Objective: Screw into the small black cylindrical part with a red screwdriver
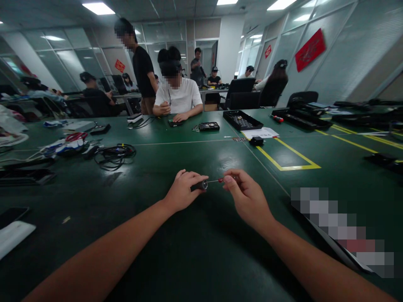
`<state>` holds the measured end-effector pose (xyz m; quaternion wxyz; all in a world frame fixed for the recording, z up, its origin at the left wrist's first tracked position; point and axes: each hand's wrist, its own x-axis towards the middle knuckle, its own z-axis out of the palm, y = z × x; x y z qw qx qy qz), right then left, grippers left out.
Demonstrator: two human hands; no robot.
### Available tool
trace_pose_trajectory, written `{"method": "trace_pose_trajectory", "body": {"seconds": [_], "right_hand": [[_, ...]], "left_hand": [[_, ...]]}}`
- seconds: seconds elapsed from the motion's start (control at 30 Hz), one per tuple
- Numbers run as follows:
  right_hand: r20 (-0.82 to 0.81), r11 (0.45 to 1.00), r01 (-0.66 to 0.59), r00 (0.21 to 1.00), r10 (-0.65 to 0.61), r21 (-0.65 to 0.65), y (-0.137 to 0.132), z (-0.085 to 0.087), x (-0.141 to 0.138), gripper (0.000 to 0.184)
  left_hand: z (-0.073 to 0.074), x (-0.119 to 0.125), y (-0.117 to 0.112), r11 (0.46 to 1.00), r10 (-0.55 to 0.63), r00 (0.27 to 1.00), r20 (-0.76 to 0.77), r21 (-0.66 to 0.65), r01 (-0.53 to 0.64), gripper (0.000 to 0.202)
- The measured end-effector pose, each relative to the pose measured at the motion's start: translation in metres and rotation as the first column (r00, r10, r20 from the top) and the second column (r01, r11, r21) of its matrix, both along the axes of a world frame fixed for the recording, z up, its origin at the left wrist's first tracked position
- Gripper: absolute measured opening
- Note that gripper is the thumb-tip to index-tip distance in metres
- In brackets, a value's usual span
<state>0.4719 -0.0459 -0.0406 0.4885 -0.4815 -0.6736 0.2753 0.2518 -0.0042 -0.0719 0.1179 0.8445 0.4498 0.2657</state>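
Both my hands hover just over the dark green table (189, 251), close together. My left hand (182, 191) is closed around a small dark cylindrical part (201, 185) with a metal end facing right. My right hand (247, 195) pinches a thin screwdriver with a red handle (222, 180). Its slim metal shaft points left and its tip meets the end of the cylinder.
A yellow taped rectangle (288, 157) lies ahead right, with a small black box (256, 141) and white paper (260, 133) at its far end. Black tray (242, 120), tangled cables (115, 155) at left, a white object (14, 237) near left. A seated person in white (178, 98) sits opposite.
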Motion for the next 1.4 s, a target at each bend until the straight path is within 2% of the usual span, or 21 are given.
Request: {"method": "trace_pose_trajectory", "body": {"seconds": [0.27,0.57,0.8,1.03,1.17,1.27,1.33,1.4], "right_hand": [[0.057,0.995,0.099,0.993,-0.101,0.026,0.002,-0.001,-0.002,0.028],[0.09,0.991,0.133,0.987,-0.135,0.03,0.003,0.0,0.0,0.028],[0.046,0.987,0.16,0.986,-0.162,0.029,0.003,-0.002,0.001,0.029],[0.002,0.982,0.186,0.983,-0.186,0.043,0.003,0.0,0.002,0.03],[-0.036,0.976,0.206,0.978,-0.204,0.066,0.002,0.001,0.001,0.03],[-0.051,0.973,0.22,0.975,-0.216,0.07,0.002,0.002,0.002,0.03],[-0.06,0.973,0.218,0.975,-0.214,0.072,0.002,0.002,0.002,0.029],[-0.066,0.973,0.216,0.975,-0.211,0.076,0.002,0.002,0.003,0.03]], "left_hand": [[-0.001,-0.002,0.003,0.998,0.048,0.998,0.026,-0.037,-0.047,0.04],[0.0,-0.003,0.003,0.996,0.078,0.995,0.056,-0.053,-0.075,0.04],[0.001,-0.001,0.003,0.993,0.106,0.989,0.103,-0.055,-0.1,0.04],[-0.003,-0.002,0.003,0.993,0.092,0.968,0.233,-0.099,-0.07,0.041],[0.004,0.0,-0.001,0.99,0.094,0.95,0.299,-0.132,-0.057,0.047],[0.016,0.005,-0.003,0.972,0.174,0.924,0.342,-0.211,-0.105,0.039],[0.023,0.009,-0.003,0.951,0.228,0.924,0.307,-0.274,-0.144,0.033],[0.027,0.013,-0.002,0.94,0.223,0.95,0.219,-0.305,-0.151,0.029]]}}
